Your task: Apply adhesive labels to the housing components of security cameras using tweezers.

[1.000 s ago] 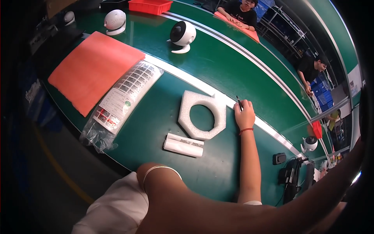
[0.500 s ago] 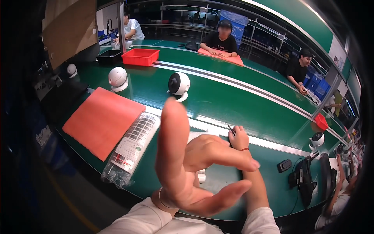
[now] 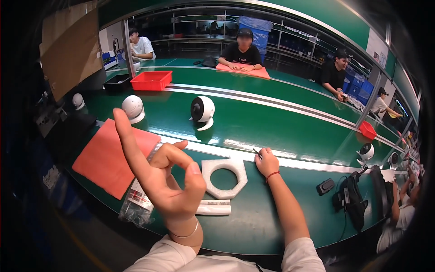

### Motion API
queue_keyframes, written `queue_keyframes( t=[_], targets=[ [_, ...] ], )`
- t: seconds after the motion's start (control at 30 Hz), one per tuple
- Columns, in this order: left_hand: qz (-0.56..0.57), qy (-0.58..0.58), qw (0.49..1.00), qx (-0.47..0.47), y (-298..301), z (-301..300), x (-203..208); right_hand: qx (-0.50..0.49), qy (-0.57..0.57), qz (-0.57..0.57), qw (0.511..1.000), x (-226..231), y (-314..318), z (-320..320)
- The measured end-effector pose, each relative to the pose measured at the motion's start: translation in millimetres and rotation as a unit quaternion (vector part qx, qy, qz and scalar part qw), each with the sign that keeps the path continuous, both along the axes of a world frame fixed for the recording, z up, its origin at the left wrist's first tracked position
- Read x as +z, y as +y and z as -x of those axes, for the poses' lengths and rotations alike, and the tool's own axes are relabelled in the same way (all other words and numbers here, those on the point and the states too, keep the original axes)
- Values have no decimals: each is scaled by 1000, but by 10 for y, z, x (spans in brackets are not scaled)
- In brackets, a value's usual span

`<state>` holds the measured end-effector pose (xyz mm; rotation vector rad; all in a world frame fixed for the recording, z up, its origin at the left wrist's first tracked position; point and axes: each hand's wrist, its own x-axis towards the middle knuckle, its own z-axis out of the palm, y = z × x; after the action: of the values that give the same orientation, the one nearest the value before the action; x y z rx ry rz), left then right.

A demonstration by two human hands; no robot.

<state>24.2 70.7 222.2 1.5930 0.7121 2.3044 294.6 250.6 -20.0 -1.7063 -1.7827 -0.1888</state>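
Note:
My left hand (image 3: 170,183) is raised over the bench with nothing in it. Its index finger points up and away while the thumb and other fingers are bent and apart. On the pale strip along the bench, my right hand (image 3: 268,163) is closed around a thin black pointed tool (image 3: 257,153), whose exact kind is unclear. Between the hands lies a white foam block (image 3: 241,174) with a round hole. White strips or tubes (image 3: 216,208) lie below it, partly behind my left hand. A clear bag with printed sheets (image 3: 138,201) is partly covered by my left hand.
An orange mat (image 3: 106,158) lies at left. White ball-shaped cameras (image 3: 207,109) stand across the bench. Red bins (image 3: 152,80) sit far left and right. Black gear with cables (image 3: 353,201) lies at right. Several people (image 3: 244,54) are around the benches.
My left hand has moved left and turned, uncovering the foam block and white strips. My right hand stays on the pale strip with the tool. The whole view has shifted slightly.

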Motion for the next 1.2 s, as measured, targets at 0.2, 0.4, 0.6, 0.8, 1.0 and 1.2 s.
queue_keyframes(
  t=[0.2, 0.4, 0.6, 0.8, 1.0, 1.2],
  targets=[
    [8, -61, 996, -65, -76, -32, 35, -1, 2, 25, 1000, 37, -5, -20],
    [-3, -90, 960, -266, -131, 94, 8, -13, 14, 14, 1000, 57, 4, -20],
    [-207, 126, 699, -673, -51, 255, -35, -7, 18, 0, 1000, 50, -9, -2],
    [-281, 203, 639, -687, -1, 264, 74, -8, 21, 8, 1000, 37, -9, -18],
    [-253, 269, 634, -680, -33, 181, 172, -11, 18, 0, 1000, 38, 15, -44],
    [-197, 403, 739, -503, -164, 161, 151, -3, 16, 11, 1000, 79, 25, -5]
  ],
)
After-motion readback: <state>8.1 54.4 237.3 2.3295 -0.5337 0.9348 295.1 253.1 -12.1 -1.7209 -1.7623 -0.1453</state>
